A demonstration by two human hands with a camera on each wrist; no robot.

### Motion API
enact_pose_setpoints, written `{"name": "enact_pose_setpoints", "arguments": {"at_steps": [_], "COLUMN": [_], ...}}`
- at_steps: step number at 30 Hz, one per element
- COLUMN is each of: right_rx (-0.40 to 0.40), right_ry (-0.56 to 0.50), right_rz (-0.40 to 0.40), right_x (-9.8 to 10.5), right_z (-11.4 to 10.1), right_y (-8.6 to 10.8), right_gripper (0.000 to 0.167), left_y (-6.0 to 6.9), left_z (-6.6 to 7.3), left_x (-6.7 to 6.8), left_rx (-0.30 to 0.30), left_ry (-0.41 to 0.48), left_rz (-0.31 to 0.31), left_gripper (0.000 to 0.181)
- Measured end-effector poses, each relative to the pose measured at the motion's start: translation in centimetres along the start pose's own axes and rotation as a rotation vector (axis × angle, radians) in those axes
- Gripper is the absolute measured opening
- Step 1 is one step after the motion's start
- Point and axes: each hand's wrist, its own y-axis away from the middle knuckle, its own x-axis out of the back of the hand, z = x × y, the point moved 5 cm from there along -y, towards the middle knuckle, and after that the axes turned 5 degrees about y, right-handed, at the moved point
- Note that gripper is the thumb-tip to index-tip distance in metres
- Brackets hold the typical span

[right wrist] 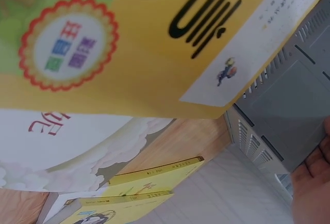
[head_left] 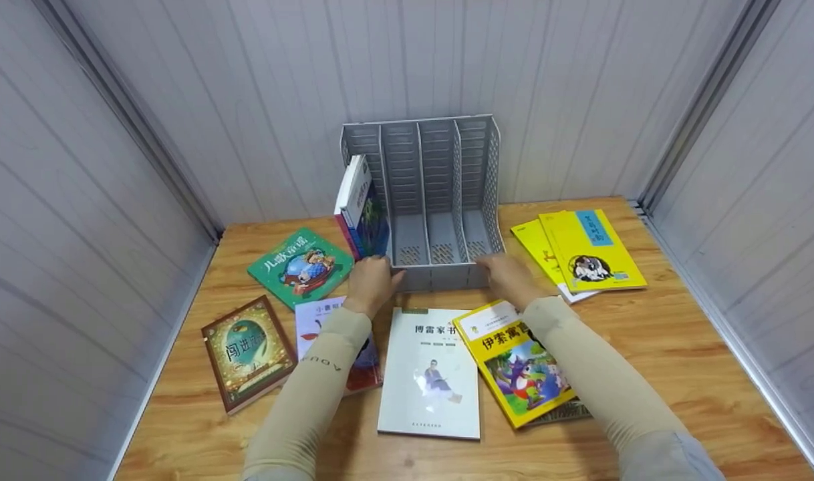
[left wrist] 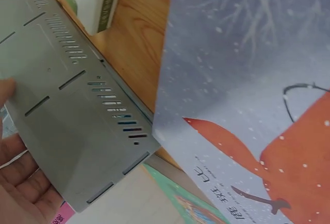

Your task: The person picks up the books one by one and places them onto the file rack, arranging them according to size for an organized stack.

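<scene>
In the head view, a grey four-slot file rack (head_left: 434, 277) stands against the back wall, with several books (head_left: 367, 214) upright in its leftmost slot. My left hand (head_left: 372, 284) grips the rack's front left corner and my right hand (head_left: 512, 279) grips the front right corner. The left wrist view shows the rack's front panel (left wrist: 67, 131) with the left hand's fingers (left wrist: 31, 188) bent round its edge. At the lower right of the right wrist view, the right hand (right wrist: 314, 193) holds the panel's other end (right wrist: 289, 115).
To the left lie a green book (head_left: 300, 267), a brown one (head_left: 250, 354) and a lilac one (head_left: 313, 327). A white book (head_left: 430, 374) is in front of the rack, beside a yellow one (head_left: 514, 367) on another book. Two overlapping yellow books (head_left: 594, 250) lie at the right.
</scene>
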Motion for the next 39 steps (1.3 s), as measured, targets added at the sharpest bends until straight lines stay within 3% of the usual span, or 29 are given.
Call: {"name": "enact_pose_setpoints", "arguments": {"at_steps": [3, 7, 13, 16, 24, 28, 34, 39], "right_rx": [0.056, 0.106, 0.089, 0.041, -0.166, -0.210, -0.296, -0.372], "right_ry": [0.005, -0.010, -0.046, -0.064, -0.140, -0.118, -0.110, -0.162], "right_rz": [0.027, 0.059, 0.094, 0.083, -0.073, -0.142, -0.270, -0.344], "right_x": [0.4, 1.4, 3.0, 3.5, 3.5, 3.0, 1.7, 0.8], "right_z": [-0.1, 0.0, 1.1, 1.8, 4.0, 5.0, 5.8, 5.7], "right_y": [0.3, 1.2, 2.3, 2.9, 4.7, 5.6, 6.6, 7.4], "right_gripper": [0.036, 0.041, 0.050, 0.053, 0.064, 0.068, 0.048, 0.049], "left_y": [0.3, 0.4, 0.1, 0.1, -0.1, -0.1, 0.1, 0.2], "left_z": [0.0, 0.0, -0.3, -0.3, -0.3, -0.2, -0.1, -0.1], "left_x": [0.0, 0.1, 0.0, 0.0, 0.0, -0.1, 0.0, 0.0], "left_rx": [-0.029, -0.048, -0.037, -0.034, 0.002, 0.004, -0.016, -0.024], "left_ry": [-0.005, 0.004, 0.008, 0.001, 0.004, 0.005, -0.009, -0.016], "left_rz": [0.031, 0.050, 0.036, 0.038, 0.011, 0.008, 0.060, 0.086], "left_gripper": [0.043, 0.043, 0.044, 0.045, 0.043, 0.044, 0.045, 0.046]}}
